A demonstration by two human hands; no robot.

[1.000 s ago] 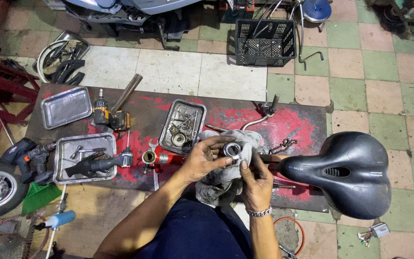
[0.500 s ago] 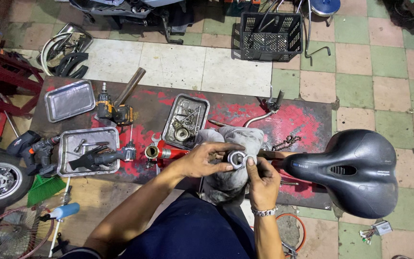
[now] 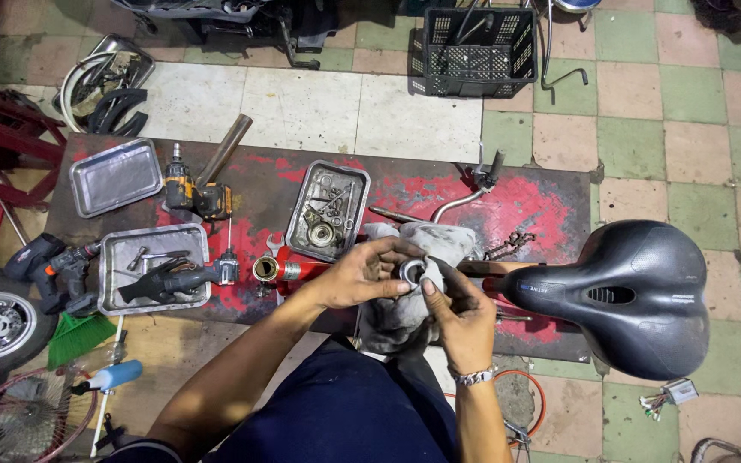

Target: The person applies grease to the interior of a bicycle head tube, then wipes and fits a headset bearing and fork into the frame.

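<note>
The ring [image 3: 411,273] is a small round metal part, silvery grey with a dark hole through its middle, much like a bearing. It is held up with its open face toward the camera, just above the rag [image 3: 405,296]. Part of its rim is covered by fingers, so its full outline cannot be seen.

The rag is a crumpled grey-white cloth, stained and bunched in folds. It lies directly under and behind the ring, spreading out past it above and below. Its upper edge rises beyond the ring; its lower part hangs in loose folds beneath it.
</note>
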